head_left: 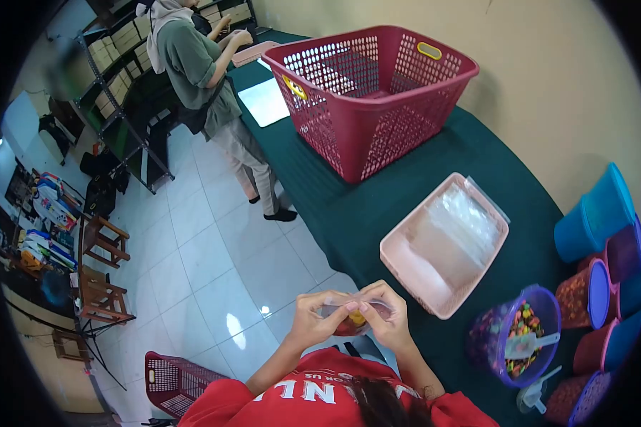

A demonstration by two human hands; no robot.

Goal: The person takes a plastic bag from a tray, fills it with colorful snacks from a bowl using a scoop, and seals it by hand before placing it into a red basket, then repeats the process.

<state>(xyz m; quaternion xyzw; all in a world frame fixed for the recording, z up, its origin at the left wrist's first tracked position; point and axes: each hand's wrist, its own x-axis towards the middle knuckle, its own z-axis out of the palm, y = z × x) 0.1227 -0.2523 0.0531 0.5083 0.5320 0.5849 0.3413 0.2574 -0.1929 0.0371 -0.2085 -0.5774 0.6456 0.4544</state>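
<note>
My left hand (319, 313) and my right hand (384, 313) meet in front of the red shirt. Between them is a small clear plastic bag (350, 326) with red and yellow contents, its top edge pinched by the thumbs and fingers of both hands. To the right of my right hand, a pink tray (413, 265) holds a stack of clear plastic bags (463, 224). Farther right stands a purple tub (486, 334) of colourful small pieces, with a clear scoop (523, 345) lying in it.
A large maroon basket (377, 107) stands on the green-covered table (506, 156). Blue cups (595, 213) and filled containers line the right edge. Another scoop (534, 395) lies near the tub. A person (192, 64) stands at the table's far left side. A maroon basket (181, 381) is on the floor.
</note>
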